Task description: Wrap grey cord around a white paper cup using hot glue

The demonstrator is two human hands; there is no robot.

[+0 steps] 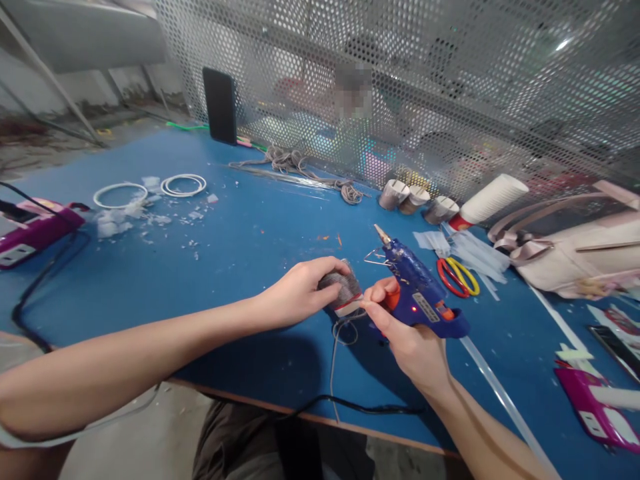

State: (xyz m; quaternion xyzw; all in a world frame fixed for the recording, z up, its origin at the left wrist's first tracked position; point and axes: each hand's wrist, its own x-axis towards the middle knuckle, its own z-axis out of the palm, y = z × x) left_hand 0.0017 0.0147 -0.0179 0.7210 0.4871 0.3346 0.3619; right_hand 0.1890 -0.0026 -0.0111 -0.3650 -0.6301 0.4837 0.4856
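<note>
At far left a purple power strip [43,233] is sitting near the table's left edge, its black cable [36,293] running toward the front edge [240,401]. White rings [183,195] are lying farther in, beside and over pale scraps [113,223]. A phone [220,107] is standing upright against the perforated panel [295,73] along the back edge, and grey cord [285,160] is trailing rightward below it. A broad stretch of blue tabletop is spreading between the scraps and the left hand [300,290], which is curling its fingers around a grey cord-wrapped cup [345,283]. The cup is tilting above the table's front-centre, well inside the edge. The right hand [413,340] is closing its lower fingers around a blue glue gun [417,283], while its thumb and forefinger are pinching at the cup's rim. The gun's nozzle is pointing up and left, away from the cup. Scissors [457,277] are lying just beyond the gun, crowding that side; a bag [585,250] and another purple strip [595,407] are taking up the far right.
</note>
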